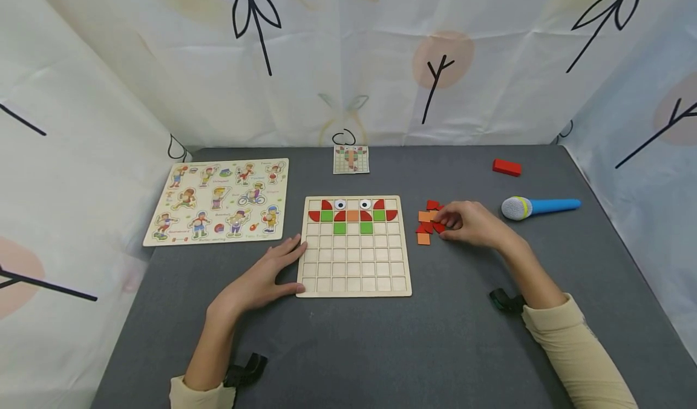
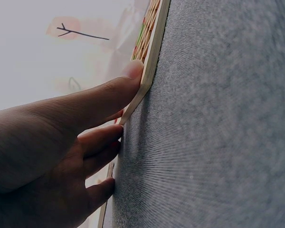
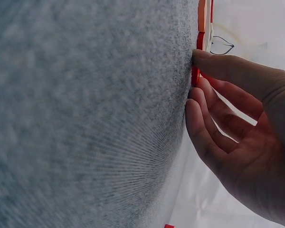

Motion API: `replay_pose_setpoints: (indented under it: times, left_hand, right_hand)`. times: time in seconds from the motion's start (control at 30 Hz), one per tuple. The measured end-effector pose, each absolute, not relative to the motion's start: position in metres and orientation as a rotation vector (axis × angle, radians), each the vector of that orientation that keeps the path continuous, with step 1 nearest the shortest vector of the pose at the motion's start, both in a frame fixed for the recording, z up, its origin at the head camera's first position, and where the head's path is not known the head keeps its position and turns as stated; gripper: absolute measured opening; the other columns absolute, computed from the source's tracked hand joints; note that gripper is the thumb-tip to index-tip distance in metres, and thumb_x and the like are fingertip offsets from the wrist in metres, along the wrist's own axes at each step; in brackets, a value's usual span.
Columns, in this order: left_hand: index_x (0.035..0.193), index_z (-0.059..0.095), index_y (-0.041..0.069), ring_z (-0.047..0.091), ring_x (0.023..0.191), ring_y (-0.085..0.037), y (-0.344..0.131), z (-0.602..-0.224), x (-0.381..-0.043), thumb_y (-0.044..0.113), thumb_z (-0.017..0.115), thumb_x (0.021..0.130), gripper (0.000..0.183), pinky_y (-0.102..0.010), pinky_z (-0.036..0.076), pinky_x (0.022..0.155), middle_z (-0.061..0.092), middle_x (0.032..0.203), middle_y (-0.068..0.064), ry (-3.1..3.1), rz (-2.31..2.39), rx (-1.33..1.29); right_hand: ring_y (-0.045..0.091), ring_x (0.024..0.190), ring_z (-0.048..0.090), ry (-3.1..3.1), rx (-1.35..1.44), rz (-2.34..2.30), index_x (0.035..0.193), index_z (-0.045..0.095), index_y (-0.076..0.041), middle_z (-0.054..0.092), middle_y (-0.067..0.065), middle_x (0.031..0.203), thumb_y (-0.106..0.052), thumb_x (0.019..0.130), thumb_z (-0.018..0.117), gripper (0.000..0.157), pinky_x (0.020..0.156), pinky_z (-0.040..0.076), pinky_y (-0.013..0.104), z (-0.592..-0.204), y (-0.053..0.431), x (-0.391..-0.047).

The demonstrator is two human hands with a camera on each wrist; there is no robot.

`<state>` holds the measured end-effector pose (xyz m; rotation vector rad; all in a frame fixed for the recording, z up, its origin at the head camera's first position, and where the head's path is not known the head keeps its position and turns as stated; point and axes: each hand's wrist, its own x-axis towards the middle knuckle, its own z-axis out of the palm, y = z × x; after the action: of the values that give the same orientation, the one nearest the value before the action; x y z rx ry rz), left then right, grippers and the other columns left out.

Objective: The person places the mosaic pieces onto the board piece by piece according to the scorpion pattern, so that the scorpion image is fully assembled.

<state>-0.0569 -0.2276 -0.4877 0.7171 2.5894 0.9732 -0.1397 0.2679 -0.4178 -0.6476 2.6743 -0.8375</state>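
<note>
A wooden grid board (image 1: 354, 270) lies mid-table, with red, green and orange tiles and two eye pieces in its upper rows. My left hand (image 1: 261, 279) rests at its left side, fingers extended; in the left wrist view the thumb (image 2: 118, 88) lies on the board's edge (image 2: 154, 52). Right of the board is a loose pile of red and orange tiles (image 1: 423, 239). Over the pile's right side, my right hand (image 1: 471, 224) has curled fingers and pinches a red tile (image 3: 195, 75) between thumb and fingers. The fingers partly cover other tiles.
A picture puzzle board (image 1: 218, 203) lies at the left. Behind the grid board stands a small pattern card (image 1: 351, 160). A red block (image 1: 506, 167) and a blue toy microphone (image 1: 552, 206) lie on the right. White printed cloth (image 1: 381, 94) encloses the grey table (image 1: 381, 348).
</note>
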Motion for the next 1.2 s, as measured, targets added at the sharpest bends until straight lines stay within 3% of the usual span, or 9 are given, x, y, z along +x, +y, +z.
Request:
replay_pose_setpoints:
  times: [0.2, 0.37, 0.6, 0.7, 0.87, 1.2]
  left_hand:
    - [0.171, 0.037, 0.021, 0.025, 0.167, -0.045, -0.224, -0.477, -0.052, 0.053, 0.08, 0.095, 0.094, -0.072, 0.018, 0.133, 0.025, 0.182, -0.011, 2.594, 0.989, 0.719]
    - [0.17, 0.038, 0.014, 0.024, 0.167, -0.049, -0.219, -0.462, -0.048, 0.045, 0.082, 0.096, 0.092, -0.07, 0.017, 0.135, 0.025, 0.181, -0.017, 2.576, 0.984, 0.692]
    - [0.171, 0.036, 0.02, 0.023, 0.168, -0.047, -0.223, -0.474, -0.051, 0.052, 0.081, 0.095, 0.094, -0.075, 0.018, 0.131, 0.023, 0.183, -0.012, 2.571, 0.974, 0.678]
    - [0.171, 0.037, 0.018, 0.024, 0.166, -0.05, -0.224, -0.474, -0.051, 0.05, 0.082, 0.094, 0.094, -0.077, 0.02, 0.129, 0.025, 0.182, -0.015, 2.578, 0.991, 0.713]
    - [0.171, 0.037, 0.02, 0.024, 0.167, -0.048, -0.224, -0.473, -0.05, 0.051, 0.082, 0.094, 0.094, -0.076, 0.019, 0.13, 0.025, 0.182, -0.013, 2.578, 0.989, 0.706]
    - [0.169, 0.038, 0.006, 0.022, 0.168, -0.047, -0.209, -0.442, -0.047, 0.029, 0.085, 0.095, 0.091, -0.073, 0.016, 0.134, 0.024, 0.181, -0.02, 2.553, 0.895, 0.599]
  right_hand:
    - [0.017, 0.09, 0.07, 2.654, -0.643, -0.802, 0.116, 0.078, -0.001, 0.077, 0.01, 0.1, -0.006, 0.092, 0.086, 0.026, 0.079, 0.061, 0.026, -0.418, 0.267, -0.139]
    - [0.014, 0.086, 0.069, 2.657, -0.649, -0.792, 0.115, 0.078, -0.001, 0.077, 0.008, 0.098, -0.003, 0.091, 0.084, 0.025, 0.076, 0.059, 0.021, -0.418, 0.266, -0.137]
    - [0.013, 0.086, 0.071, 2.663, -0.679, -0.814, 0.112, 0.08, -0.001, 0.077, 0.01, 0.104, 0.001, 0.09, 0.078, 0.022, 0.077, 0.063, 0.024, -0.415, 0.266, -0.134]
    - [0.011, 0.086, 0.071, 2.64, -0.701, -0.859, 0.11, 0.081, -0.002, 0.076, 0.012, 0.107, 0.004, 0.088, 0.075, 0.023, 0.078, 0.064, 0.024, -0.415, 0.265, -0.134]
    - [0.007, 0.085, 0.07, 2.576, -0.717, -0.98, 0.11, 0.082, -0.005, 0.076, 0.01, 0.11, 0.006, 0.089, 0.076, 0.025, 0.077, 0.063, 0.019, -0.415, 0.258, -0.134]
    - [0.016, 0.09, 0.074, 2.433, -0.794, -1.098, 0.115, 0.08, -0.005, 0.08, 0.011, 0.107, 0.004, 0.094, 0.076, 0.024, 0.08, 0.065, 0.025, -0.415, 0.223, -0.138]
